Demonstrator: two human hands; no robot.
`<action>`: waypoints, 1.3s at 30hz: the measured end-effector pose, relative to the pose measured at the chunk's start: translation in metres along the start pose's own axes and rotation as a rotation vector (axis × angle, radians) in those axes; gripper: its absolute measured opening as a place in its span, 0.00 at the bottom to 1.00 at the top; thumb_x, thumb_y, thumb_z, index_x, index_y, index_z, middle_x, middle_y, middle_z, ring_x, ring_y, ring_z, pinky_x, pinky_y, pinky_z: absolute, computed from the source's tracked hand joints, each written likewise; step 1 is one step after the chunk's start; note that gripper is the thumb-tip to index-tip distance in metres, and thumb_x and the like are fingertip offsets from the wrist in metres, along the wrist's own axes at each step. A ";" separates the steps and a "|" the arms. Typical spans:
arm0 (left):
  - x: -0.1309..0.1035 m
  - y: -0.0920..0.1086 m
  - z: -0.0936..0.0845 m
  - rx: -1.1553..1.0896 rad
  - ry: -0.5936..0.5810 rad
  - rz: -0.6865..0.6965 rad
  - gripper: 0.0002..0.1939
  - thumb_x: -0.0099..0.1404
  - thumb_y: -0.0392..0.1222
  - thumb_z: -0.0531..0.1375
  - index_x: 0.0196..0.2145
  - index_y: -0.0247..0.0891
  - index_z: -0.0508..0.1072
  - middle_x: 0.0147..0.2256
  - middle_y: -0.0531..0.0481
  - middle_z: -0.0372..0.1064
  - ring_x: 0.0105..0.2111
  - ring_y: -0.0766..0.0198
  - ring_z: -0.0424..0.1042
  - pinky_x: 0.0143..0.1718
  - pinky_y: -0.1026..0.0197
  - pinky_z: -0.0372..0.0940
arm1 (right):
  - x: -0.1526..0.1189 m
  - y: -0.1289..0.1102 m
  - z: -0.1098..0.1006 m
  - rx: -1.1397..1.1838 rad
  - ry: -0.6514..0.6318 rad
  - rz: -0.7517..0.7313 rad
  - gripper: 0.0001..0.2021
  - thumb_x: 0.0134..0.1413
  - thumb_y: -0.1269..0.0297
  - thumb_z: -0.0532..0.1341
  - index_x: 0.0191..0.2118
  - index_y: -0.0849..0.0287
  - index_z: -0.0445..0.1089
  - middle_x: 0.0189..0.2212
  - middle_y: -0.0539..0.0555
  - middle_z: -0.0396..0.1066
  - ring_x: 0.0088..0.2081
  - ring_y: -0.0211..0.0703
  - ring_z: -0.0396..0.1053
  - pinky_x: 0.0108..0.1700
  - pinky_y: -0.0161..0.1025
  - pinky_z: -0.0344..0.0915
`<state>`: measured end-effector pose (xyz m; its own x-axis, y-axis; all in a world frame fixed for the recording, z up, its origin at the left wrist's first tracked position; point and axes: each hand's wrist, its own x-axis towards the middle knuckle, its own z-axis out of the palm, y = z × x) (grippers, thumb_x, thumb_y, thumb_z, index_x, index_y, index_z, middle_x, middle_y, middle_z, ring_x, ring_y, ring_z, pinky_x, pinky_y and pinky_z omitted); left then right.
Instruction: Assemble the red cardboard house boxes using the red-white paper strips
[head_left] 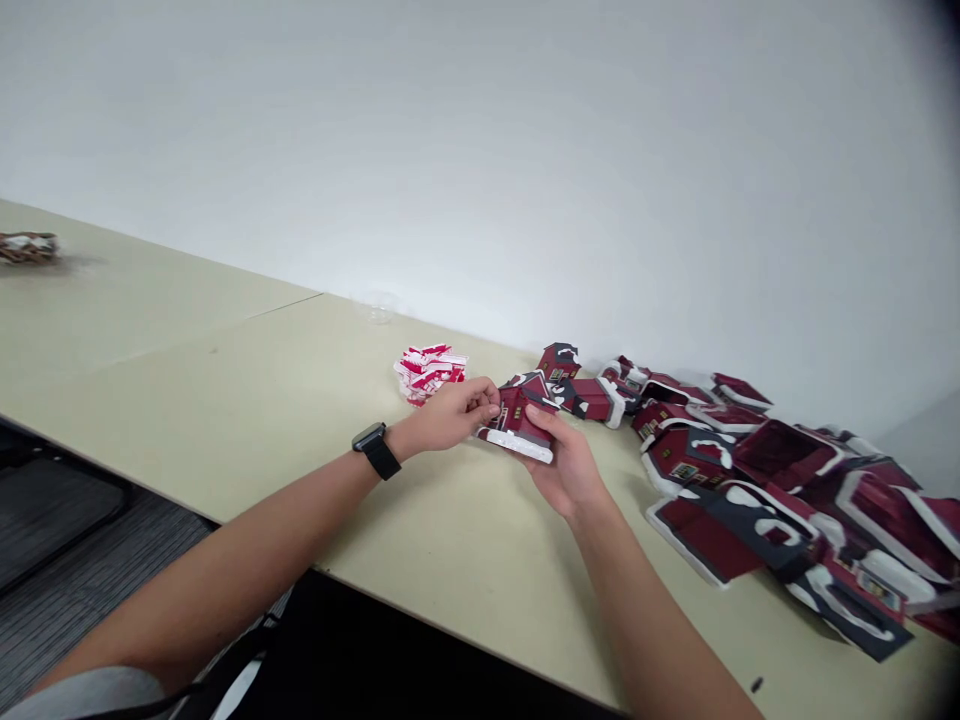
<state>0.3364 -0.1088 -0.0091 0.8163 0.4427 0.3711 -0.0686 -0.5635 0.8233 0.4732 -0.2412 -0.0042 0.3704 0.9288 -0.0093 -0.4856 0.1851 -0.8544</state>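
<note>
A small dark red model house (525,415) with a white snowy base is held above the pale table (420,540), near the middle of the view. My right hand (566,460) grips its right side, thumb on the front wall and fingers beneath. My left hand (454,413), below a black watch, is at the house's left side with its fingers pinched together; whatever they hold is too small to make out. Just behind my left hand lies a pile of red and white pieces (427,372).
Many dark red model houses (690,455) with snowy grey roofs are heaped along the right side. Near the wall stands a clear plastic container (377,308). A brown and white bundle (28,248) lies far left. The table's front edge runs below my arms.
</note>
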 end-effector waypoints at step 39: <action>-0.008 0.016 -0.012 0.915 -0.185 0.010 0.09 0.70 0.38 0.48 0.40 0.37 0.68 0.34 0.45 0.72 0.32 0.60 0.70 0.31 0.60 0.54 | 0.009 0.002 -0.008 -0.061 0.173 -0.179 0.32 0.34 0.62 0.78 0.50 0.49 0.72 0.43 0.46 0.76 0.40 0.41 0.73 0.42 0.37 0.72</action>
<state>0.3217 -0.1131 0.0067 0.9018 0.3610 0.2375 0.3381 -0.9317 0.1327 0.4819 -0.2349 -0.0096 0.5786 0.8133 0.0612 -0.3534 0.3176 -0.8799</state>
